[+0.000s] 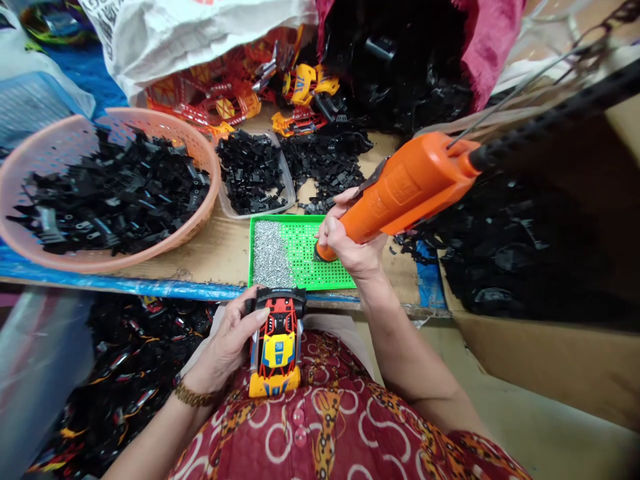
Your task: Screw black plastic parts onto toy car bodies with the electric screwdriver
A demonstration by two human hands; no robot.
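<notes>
My left hand [239, 328] grips a toy car [279, 343] with a yellow and red body and black front, held against my lap below the table edge. Its thumb lies over the car's red part, and the fingers underneath are hidden. In my right hand [354, 245] is an orange electric screwdriver [405, 190], tilted with its tip pointing down over a green perforated tray [320, 230]. Small silver screws [273, 253] fill the tray's left side. Whether the screwdriver's tip touches the tray I cannot tell.
A peach basket [200, 230] of black plastic parts stands at the left, beside a clear tub [290, 190] of smaller black parts. Behind are a white sack [200, 40] and yellow-red car bodies [305, 83]. A cardboard box [540, 360] of black parts stands right. The screwdriver's black cable [550, 113] runs up right.
</notes>
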